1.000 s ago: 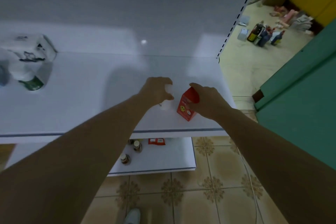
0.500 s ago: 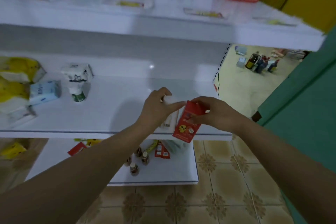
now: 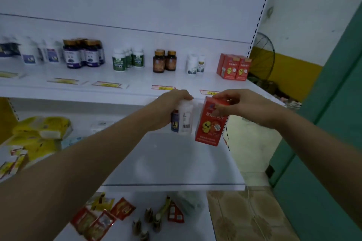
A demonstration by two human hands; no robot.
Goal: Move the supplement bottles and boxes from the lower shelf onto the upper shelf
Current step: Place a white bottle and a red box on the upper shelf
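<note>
While the left hand [image 3: 172,103] grips an upright white bottle [image 3: 184,119] from above, the right hand [image 3: 241,104] pinches a near-upright red box [image 3: 210,123] by its top

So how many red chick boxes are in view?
3 red boxes: one gripped by the right hand, two side by side at the upper shelf's right end. Others may sit hidden behind them.

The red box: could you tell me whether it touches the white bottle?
Apart: the head view shows a narrow strip of background between the red box and the white bottle.

Bare upper shelf [image 3: 137,81] front, bottles [image 3: 164,61] behind
</note>
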